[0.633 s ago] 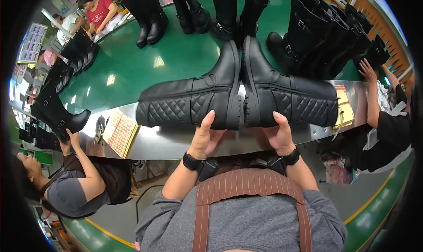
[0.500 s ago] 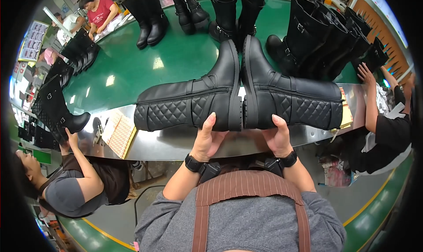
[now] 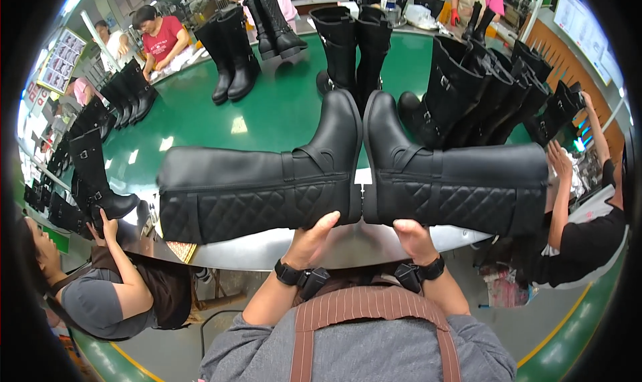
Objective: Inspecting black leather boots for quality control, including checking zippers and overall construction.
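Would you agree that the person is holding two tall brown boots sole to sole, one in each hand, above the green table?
Not quite: the head view shows both boots are black, not brown. The left hand holds the left boot and the right hand holds the right boot, sole to sole, above the green table.

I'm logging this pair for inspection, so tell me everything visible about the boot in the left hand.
The left boot is a tall black boot of smooth leather-like material with a quilted diamond panel along the back of the shaft and a strap at the ankle. It lies sideways, shaft to the left, sole to sole with the right boot. The left hand grips its heel above the metal table edge.
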Tool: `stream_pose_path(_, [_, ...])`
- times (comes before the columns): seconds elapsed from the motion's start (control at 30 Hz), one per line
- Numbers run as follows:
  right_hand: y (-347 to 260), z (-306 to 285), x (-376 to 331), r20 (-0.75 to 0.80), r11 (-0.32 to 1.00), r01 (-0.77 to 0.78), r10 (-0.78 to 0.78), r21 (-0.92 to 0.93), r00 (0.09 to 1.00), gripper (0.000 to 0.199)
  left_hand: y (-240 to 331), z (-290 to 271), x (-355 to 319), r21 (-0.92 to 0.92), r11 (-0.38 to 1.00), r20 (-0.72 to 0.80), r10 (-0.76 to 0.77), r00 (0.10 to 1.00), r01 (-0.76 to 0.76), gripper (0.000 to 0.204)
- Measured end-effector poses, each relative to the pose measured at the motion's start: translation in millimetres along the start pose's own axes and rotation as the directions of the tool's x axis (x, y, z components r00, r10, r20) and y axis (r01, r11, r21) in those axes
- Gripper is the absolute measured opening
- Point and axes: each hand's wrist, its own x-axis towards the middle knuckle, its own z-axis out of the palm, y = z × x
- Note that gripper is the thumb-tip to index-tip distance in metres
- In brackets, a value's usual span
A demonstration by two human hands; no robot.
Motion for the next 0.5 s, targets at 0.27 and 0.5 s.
stream_pose_path(0.27, [-6.1, 6.8, 22.8, 0.07, 0.651, 0.247, -0.286, -0.718, 0.956, 0.076, -17.1, 11.0, 13.3, 0.83, 0.527, 0.015, 0.305, 0.952, -0.182, 0.035])
stream_pose_path(0.5, [-21.3, 2.4, 50.6, -0.062, 0.996, 0.023, -0.018, 0.087, 0.998, 0.05, -36.0, -13.2, 4.3, 0.837, 0.417, 0.228, 0.321, 0.919, -0.353, 0.053])
